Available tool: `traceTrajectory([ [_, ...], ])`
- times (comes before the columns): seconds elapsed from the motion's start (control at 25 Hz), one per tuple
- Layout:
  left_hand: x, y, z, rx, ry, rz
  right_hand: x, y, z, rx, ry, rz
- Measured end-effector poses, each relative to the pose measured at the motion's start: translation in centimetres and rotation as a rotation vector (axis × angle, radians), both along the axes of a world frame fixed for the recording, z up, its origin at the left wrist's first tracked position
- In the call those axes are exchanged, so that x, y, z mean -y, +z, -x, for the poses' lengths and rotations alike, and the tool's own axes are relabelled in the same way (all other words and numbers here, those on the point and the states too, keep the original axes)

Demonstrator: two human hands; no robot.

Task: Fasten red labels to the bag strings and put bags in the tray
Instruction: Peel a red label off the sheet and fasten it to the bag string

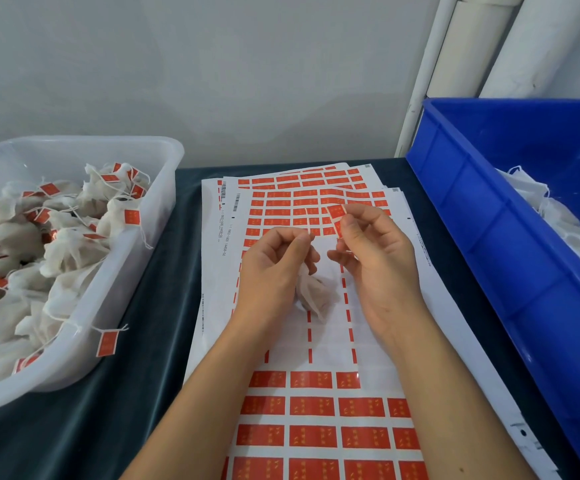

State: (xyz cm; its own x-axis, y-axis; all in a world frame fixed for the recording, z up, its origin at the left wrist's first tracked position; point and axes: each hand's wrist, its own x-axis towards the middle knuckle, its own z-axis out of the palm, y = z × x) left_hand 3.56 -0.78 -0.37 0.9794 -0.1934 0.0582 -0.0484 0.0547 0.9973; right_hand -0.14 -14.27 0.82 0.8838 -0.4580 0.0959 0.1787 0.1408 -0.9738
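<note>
A small white mesh bag (316,294) hangs under my left hand (274,265), which pinches its thin string between thumb and fingers. My right hand (375,251) pinches a red label (336,213) at the fingertips, a short way right of the string. Both hands hover over sheets of red labels (316,410) lying on the dark table. A clear plastic tray (136,271) at the left holds several labelled bags (74,244).
A blue bin (489,237) at the right holds unlabelled white bags (558,216). One label on a string (107,342) hangs over the tray's rim. White pipes (461,57) stand against the wall behind the blue bin.
</note>
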Motion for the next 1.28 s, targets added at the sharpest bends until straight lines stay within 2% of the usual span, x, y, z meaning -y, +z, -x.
traceTrajectory([
  [0.24, 0.2, -0.1, 0.0, 0.028, 0.013, -0.011, 0.1, -0.3, -0.1, -0.043, 0.101, -0.049],
  [0.92, 0.3, 0.8, 0.8, 0.085, -0.055, -0.068, -0.1, -0.8, -0.2, -0.050, 0.126, 0.164],
  [1.28, 0.0, 1.0, 0.9, 0.021, -0.089, 0.007, 0.0, -1.0, -0.2, -0.020, 0.130, 0.229],
])
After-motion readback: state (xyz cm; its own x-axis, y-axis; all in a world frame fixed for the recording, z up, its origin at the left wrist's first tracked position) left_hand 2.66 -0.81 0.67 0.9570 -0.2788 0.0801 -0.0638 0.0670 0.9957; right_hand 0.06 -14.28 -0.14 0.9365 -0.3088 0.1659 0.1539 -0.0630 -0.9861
